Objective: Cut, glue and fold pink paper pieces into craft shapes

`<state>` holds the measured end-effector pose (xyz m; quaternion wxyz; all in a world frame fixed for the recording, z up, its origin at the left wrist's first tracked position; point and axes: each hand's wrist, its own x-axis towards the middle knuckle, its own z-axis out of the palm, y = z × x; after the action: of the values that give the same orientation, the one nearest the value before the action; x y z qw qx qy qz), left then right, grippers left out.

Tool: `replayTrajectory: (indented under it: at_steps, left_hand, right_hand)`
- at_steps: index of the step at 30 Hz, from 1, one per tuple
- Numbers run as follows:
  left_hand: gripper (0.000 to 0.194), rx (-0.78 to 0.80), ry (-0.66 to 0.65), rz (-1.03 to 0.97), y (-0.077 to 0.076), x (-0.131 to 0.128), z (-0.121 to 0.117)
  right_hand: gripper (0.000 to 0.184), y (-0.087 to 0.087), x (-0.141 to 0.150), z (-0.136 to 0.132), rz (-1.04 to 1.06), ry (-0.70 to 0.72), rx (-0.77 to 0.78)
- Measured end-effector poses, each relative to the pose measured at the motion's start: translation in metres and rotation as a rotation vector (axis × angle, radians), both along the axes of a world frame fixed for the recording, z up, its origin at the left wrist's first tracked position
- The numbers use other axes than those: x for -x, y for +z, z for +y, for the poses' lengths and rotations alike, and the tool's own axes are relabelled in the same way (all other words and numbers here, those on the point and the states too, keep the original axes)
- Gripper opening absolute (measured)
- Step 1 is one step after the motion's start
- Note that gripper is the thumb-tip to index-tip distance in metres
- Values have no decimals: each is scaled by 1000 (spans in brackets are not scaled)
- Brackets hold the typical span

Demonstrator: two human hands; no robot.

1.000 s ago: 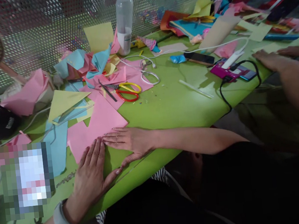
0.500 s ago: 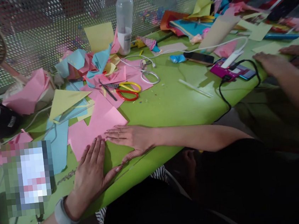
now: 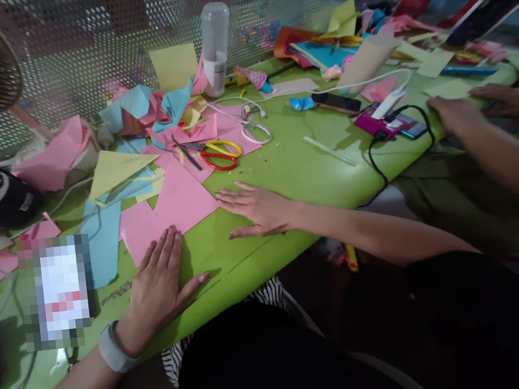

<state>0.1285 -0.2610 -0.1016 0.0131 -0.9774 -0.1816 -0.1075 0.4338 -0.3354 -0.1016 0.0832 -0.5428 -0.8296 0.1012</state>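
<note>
- Pink paper [image 3: 175, 206] lies at twelve o'clock from the left hand [image 3: 159, 276], its fingers together, thumb apart.
- It sits nine o'clock from the right hand [image 3: 261, 208], loosely spread.
- Flat, straight-edged, pointed at three o'clock.

Dim room; soft sheen on counter [image 3: 284, 162], black clothing [image 3: 253, 362] lost in shadow. Lower-left screen [image 3: 63, 288] bright, pixelated. Edges stretched, upper right soft.
</note>
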Motion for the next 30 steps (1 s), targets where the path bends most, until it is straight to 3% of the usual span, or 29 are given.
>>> replayTrajectory:
  at_steps: [4,8,14,30]
  left_hand:
    - [93,11,15,13,1,0,0]
    - [93,50,25,56,5,0,0]
    - [90,52,29,123,12,7,1]
    - [87,-117,77,51,5,58,-6]
  right_hand:
    - [93,4,26,12,24,89,-79]
    - [95,-3,45,24,32,187,-31]
    - [95,-8,43,23,63,169,5]
    - [96,-8,45,22,71,156,25]
